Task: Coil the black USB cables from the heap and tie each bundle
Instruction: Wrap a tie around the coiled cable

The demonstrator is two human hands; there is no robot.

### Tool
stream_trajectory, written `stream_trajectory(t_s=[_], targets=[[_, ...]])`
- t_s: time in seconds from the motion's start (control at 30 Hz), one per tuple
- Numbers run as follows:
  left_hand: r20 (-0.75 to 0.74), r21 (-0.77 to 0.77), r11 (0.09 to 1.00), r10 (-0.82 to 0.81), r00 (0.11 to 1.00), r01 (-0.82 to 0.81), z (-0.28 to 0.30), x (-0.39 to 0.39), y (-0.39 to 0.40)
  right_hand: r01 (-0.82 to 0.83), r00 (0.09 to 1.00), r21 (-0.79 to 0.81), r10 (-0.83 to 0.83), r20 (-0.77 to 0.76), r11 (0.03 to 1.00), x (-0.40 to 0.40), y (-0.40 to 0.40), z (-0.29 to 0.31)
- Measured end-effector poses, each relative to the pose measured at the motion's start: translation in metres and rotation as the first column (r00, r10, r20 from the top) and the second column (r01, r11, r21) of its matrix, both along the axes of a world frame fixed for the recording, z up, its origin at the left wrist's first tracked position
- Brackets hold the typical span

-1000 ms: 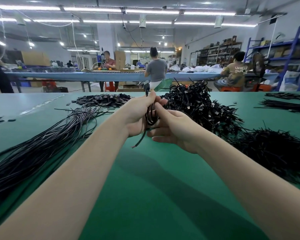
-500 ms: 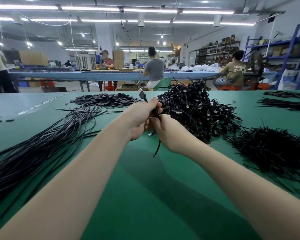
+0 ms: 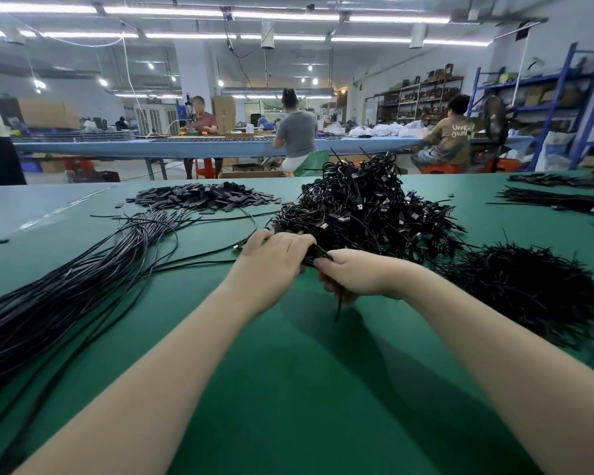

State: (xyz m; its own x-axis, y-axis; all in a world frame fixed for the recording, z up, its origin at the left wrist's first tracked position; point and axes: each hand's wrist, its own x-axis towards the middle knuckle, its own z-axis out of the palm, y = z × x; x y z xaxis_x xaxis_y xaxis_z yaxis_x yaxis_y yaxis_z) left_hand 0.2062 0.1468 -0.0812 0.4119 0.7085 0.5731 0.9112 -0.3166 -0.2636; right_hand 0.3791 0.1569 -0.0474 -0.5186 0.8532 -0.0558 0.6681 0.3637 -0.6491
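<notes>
Both hands, left hand [image 3: 271,260] and right hand [image 3: 357,274], curl fingers around one coiled cable bundle [image 3: 318,252] just before the tied-cable heap [image 3: 364,207].

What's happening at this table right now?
A person is bundling black cables at a green table. The left hand and the right hand together grip a small coiled cable, with a thin tie end hanging below the right hand. Uncoiled cables lie to the left, a heap of finished bundles sits just behind the hands, and a pile of ties is on the right.
</notes>
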Motion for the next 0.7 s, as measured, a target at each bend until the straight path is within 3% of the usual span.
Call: stream_trajectory(t_s=[0.07, 0.17, 0.33, 0.43, 0.5, 0.6, 0.63, 0.7], targets=[[-0.027, 0.05, 0.998, -0.047, 0.999, 0.048, -0.001, 0.002, -0.004, -0.056, 0.993, 0.032, 0.053, 0.105, 0.998, 0.003, -0.003, 0.003], [-0.02, 0.007, 0.993, -0.114, 0.993, 0.114, 0.0, 0.002, -0.012, -0.138, 0.959, 0.128, 0.101, 0.264, 0.982, 0.005, -0.004, 0.004], [-0.147, 0.193, 0.979, -0.039, 0.988, 0.067, -0.006, 0.016, -0.02, -0.251, 0.903, 0.203, 0.153, 0.402, 0.946, 0.012, -0.009, 0.007], [-0.121, 0.132, 0.988, -0.06, 0.991, 0.076, -0.007, 0.027, -0.018, -0.354, 0.755, 0.379, 0.022, 0.655, 0.855, 0.024, -0.011, 0.006], [-0.086, 0.011, 1.0, -0.022, 0.996, 0.023, -0.01, 0.032, -0.016, -0.412, 0.684, 0.477, -0.083, 0.725, 0.776, 0.037, -0.007, 0.014], [0.1, -0.087, 0.991, 0.115, 0.988, -0.106, -0.019, 0.019, -0.011, -0.146, 0.735, 0.495, -0.241, 0.634, 0.857, 0.076, 0.008, 0.047], [0.185, -0.116, 0.983, 0.163, 0.969, -0.144, -0.022, 0.01, -0.01, -0.064, 0.713, 0.495, -0.307, 0.63, 0.866, 0.095, 0.012, 0.057], [0.341, -0.187, 0.961, 0.26, 0.903, -0.206, -0.024, -0.007, -0.01, 0.009, 0.557, 0.545, -0.457, 0.694, 0.839, 0.13, 0.017, 0.067]])
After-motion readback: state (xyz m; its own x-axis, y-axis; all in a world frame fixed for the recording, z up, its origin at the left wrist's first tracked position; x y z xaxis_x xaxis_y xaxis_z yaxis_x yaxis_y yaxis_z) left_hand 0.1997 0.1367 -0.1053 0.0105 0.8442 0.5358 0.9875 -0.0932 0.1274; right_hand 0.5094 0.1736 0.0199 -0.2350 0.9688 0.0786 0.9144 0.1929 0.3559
